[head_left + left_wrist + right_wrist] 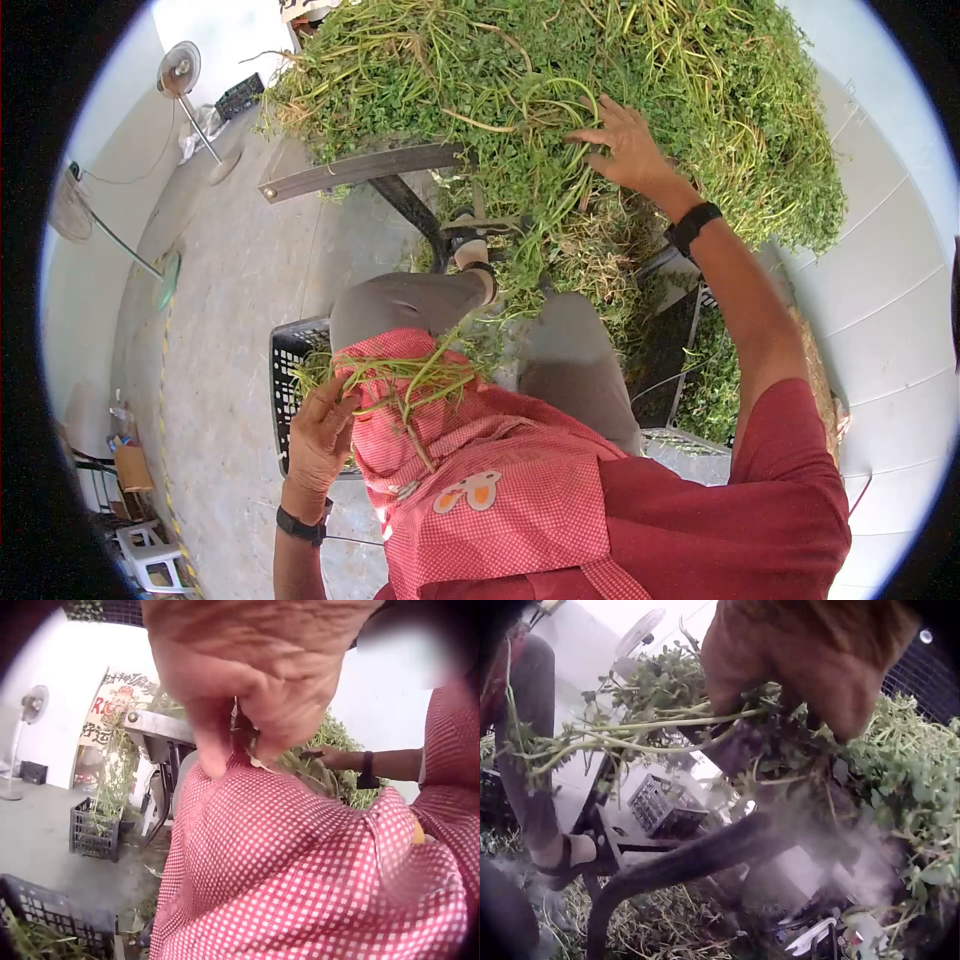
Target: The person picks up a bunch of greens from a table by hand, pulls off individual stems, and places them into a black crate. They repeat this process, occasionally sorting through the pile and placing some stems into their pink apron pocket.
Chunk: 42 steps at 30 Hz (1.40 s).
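Note:
A large heap of leafy green plants (690, 110) with long pale stems covers the table before me. My right hand (630, 150) is at the heap's near edge, fingers spread over the stems. In the right wrist view that hand (802, 667) is on top of the greens, its fingertips hidden among leaves. Low over the lap, my left hand (322, 425) holds a small bunch of green stems (420, 375), which lies across the red checked apron (480, 520). The left wrist view shows thumb and fingers close together, with little of the bunch visible.
A black plastic crate (290, 350) with greens stands beside the left leg. Another crate (700, 370) of greens is at the right. The table's metal edge (360, 170) juts left above a black leg. Loose stems litter the floor underneath. Standing fans (180, 70) line the left wall.

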Motion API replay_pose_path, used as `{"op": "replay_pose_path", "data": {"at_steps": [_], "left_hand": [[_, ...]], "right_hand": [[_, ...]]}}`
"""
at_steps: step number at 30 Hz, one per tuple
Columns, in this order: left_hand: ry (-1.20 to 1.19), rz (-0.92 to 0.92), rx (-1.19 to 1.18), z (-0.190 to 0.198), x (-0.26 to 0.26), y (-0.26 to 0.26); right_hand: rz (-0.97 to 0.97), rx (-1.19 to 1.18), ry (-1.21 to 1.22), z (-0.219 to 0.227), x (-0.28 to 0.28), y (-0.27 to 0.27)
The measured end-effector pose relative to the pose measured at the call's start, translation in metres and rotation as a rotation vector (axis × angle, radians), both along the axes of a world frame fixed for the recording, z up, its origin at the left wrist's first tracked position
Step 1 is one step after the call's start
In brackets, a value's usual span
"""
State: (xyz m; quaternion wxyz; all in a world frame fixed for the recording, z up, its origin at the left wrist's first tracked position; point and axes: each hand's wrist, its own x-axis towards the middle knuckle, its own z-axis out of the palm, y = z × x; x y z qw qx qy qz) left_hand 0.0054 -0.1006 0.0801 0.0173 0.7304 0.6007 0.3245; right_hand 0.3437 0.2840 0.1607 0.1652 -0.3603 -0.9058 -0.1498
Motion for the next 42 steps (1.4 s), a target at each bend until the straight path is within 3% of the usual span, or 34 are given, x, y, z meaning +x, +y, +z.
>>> {"op": "replay_pose_path", "data": {"at_steps": [1,8,11,14,15,19,21,23,25,27,29,30,32,33,35,36,38,39,40,42], "left_hand": [[0.098,0.002,0.026,0.004,0.001,0.0],[0.024,0.066,-0.074,-0.001,-0.01,-0.021],[-0.065,0.046,-0.059,-0.01,-0.006,-0.02],[-0.116,0.054,-0.066,-0.013,-0.006,-0.02],[-0.096,0.07,-0.078,-0.013,-0.008,-0.022],[-0.029,0.1,-0.058,-0.018,-0.013,-0.028],[-0.085,0.121,-0.09,-0.021,-0.015,-0.028],[-0.115,0.161,-0.1,-0.031,-0.019,-0.031],[-0.156,0.157,-0.113,-0.03,-0.018,-0.028],[-0.195,0.151,-0.124,-0.029,-0.018,-0.025],[-0.12,0.151,-0.099,-0.029,-0.02,-0.023],[-0.122,0.154,-0.098,-0.032,-0.02,-0.023],[-0.308,0.19,-0.096,-0.038,-0.019,-0.023],[-0.196,0.17,-0.105,-0.027,-0.017,-0.02],[-0.196,0.171,-0.093,-0.023,-0.015,-0.017],[-0.192,0.16,-0.088,-0.022,-0.014,-0.017],[-0.18,0.164,-0.078,-0.019,-0.013,-0.017],[-0.168,0.17,-0.06,-0.019,-0.011,-0.015],[-0.172,0.173,-0.066,-0.02,-0.01,-0.014],[-0.247,0.122,-0.093,-0.019,-0.013,-0.016]], "right_hand": [[0.026,-0.015,0.047,-0.001,-0.002,0.001],[0.064,0.064,0.241,-0.005,-0.026,0.005],[-0.173,-0.031,0.311,0.013,-0.056,-0.022],[-0.13,0.089,0.49,0.011,-0.074,-0.02],[-0.172,0.021,0.519,0.014,-0.079,-0.021],[-0.059,-0.054,0.446,0.022,-0.073,0.018],[-0.058,-0.009,0.619,0.054,-0.069,0.02],[-0.141,-0.354,1.044,0.082,-0.063,0.027],[-0.05,-0.517,1.261,0.113,-0.046,0.035],[0.047,-0.011,0.845,0.123,0.008,0.138],[-0.635,0.429,0.029,0.177,-0.006,0.074],[-0.631,0.431,0.028,0.195,-0.008,0.069],[-0.105,-0.227,1.563,0.219,-0.01,0.07],[-0.095,-0.229,1.562,0.22,0.002,0.1],[0.179,0.12,0.765,0.212,0.03,0.18],[0.184,0.112,0.763,0.21,0.017,0.152],[-0.447,-0.495,0.565,0.208,0.001,0.094],[-0.342,-0.597,0.745,0.202,0.013,0.116],[-0.343,-0.602,0.739,0.2,0.012,0.117],[-0.279,-0.341,0.691,0.181,0.017,0.106]]}}
